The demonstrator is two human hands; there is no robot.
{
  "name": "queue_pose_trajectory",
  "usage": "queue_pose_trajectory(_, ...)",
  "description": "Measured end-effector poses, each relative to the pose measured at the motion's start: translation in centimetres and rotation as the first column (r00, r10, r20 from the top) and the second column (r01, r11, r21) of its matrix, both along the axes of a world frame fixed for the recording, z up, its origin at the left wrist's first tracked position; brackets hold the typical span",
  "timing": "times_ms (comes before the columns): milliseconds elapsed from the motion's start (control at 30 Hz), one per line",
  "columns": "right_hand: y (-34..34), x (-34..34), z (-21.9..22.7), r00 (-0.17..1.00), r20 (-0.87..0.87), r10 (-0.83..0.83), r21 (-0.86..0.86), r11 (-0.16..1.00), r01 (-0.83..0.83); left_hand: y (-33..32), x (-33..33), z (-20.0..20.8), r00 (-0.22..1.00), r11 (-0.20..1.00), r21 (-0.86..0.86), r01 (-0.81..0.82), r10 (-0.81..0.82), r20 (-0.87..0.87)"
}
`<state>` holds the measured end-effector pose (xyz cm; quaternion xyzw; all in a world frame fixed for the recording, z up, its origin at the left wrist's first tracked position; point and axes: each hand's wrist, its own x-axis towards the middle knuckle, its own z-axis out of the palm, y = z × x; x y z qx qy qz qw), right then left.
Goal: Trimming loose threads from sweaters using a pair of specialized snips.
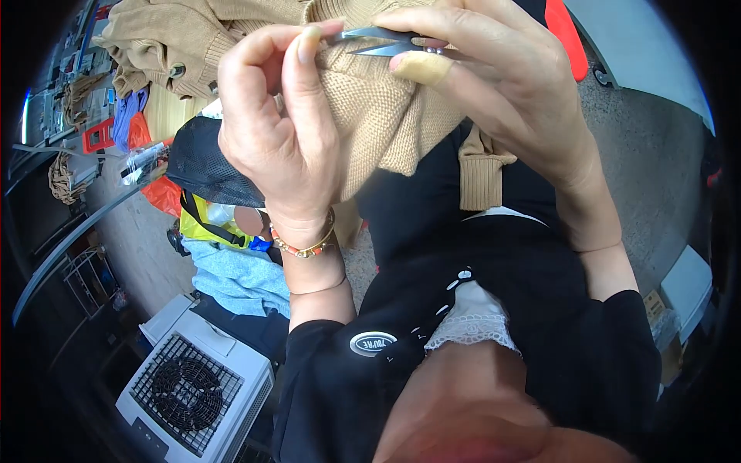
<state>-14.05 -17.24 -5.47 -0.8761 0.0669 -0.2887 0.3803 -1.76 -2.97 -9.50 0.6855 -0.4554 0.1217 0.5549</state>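
Note:
My right hand [509, 65] grips a pair of thread snips [378, 49] with slim metal blades spread slightly apart, a yellowish cover on its thumb. The blade tips reach toward the fingertips of my left hand [282, 123], whose thumb and forefinger are pinched together. What lies between those fingertips is too small to make out. Just below the blades, a beige knit sweater [367, 123] hangs in folds against my left hand. A ribbed beige cuff [482, 181] rests over my dark-clothed lap. The left wrist wears an orange and gold bracelet [305, 248].
More beige knitwear [174, 38] is heaped at the far left on a light wooden surface [171, 112]. Beside my left arm are a black mesh item [208, 162], a yellow bag [202, 220] and light-blue fabric [235, 270]. A white air cooler [197, 386] stands lower left.

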Motion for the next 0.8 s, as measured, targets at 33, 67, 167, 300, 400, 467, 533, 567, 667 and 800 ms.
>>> queue_pose_trajectory(33, 0.0, 0.1, -0.1, 1.000, 0.001, 0.001, 0.001, 1.000, -0.001, -0.2, 0.1, -0.1, 1.000, 1.000, -0.026, -0.011, 0.010, -0.019)
queue_pose_trajectory(67, -0.2, 0.2, -0.3, 1.000, 0.018, 0.014, 0.050, 0.999, -0.015, -0.3, 0.2, -0.2, 0.999, 0.998, -0.053, -0.020, 0.018, -0.038)
queue_pose_trajectory(167, -0.2, 0.3, -0.5, 0.999, 0.043, 0.016, 0.097, 0.995, -0.020, -0.3, 0.9, -0.2, 0.985, 0.996, -0.004, -0.089, 0.088, 0.151)
queue_pose_trajectory(300, -0.5, 0.0, -0.3, 0.998, 0.029, 0.059, 0.083, 0.995, -0.062, -0.3, 0.9, -0.5, 0.984, 0.991, -0.066, -0.118, 0.126, 0.126)
queue_pose_trajectory(400, -0.7, -0.4, -0.6, 0.993, 0.014, 0.115, 0.084, 0.990, -0.115, 0.2, 0.6, -0.2, 0.987, 0.990, 0.000, -0.138, 0.138, 0.077)
queue_pose_trajectory(467, -0.8, -0.7, 0.7, 0.993, -0.032, 0.116, -0.015, 0.993, -0.116, -0.1, 0.6, -0.2, 0.987, 0.991, 0.009, -0.132, 0.131, 0.088)
queue_pose_trajectory(533, -0.9, -0.9, 1.2, 0.992, -0.085, 0.094, -0.121, 0.987, -0.104, -0.8, 0.4, -0.1, 0.993, 0.995, -0.002, -0.104, 0.104, 0.063)
queue_pose_trajectory(567, -0.5, -0.6, 0.6, 0.997, -0.045, 0.065, -0.105, 0.992, -0.070, -0.5, 0.4, -0.2, 0.993, 0.994, 0.004, -0.110, 0.109, 0.052)
queue_pose_trajectory(667, 0.1, -0.1, 0.2, 1.000, -0.014, 0.014, -0.070, 0.997, -0.015, 0.0, 0.4, -0.2, 0.989, 0.990, 0.030, -0.140, 0.138, 0.056)
queue_pose_trajectory(800, 0.0, -0.7, 1.1, 0.996, -0.087, 0.011, -0.070, 0.997, -0.017, -0.2, 0.1, -0.1, 0.992, 0.991, 0.039, -0.128, 0.128, 0.000)
